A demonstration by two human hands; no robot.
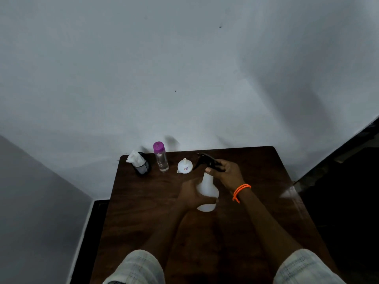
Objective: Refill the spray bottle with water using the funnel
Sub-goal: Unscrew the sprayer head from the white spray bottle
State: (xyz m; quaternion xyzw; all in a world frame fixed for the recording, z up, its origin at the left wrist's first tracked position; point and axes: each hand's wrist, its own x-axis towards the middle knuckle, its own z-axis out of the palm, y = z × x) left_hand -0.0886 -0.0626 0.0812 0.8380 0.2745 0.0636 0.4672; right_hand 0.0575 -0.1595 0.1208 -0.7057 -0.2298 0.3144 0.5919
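A white translucent spray bottle (207,189) stands on the dark wooden table (155,201) near its middle. My left hand (191,194) grips the bottle's round body from the left. My right hand (226,172) is curled round the black trigger head (205,159) at the bottle's top. A small white funnel (185,166) lies upside down, spout up, just behind and left of the bottle. A clear water bottle (161,157) with a purple cap stands left of the funnel.
A black mesh holder (142,166) with white tissue stands at the table's back left corner. The table backs onto a white wall (184,78). Its right edge borders a dark area; the floor lies left.
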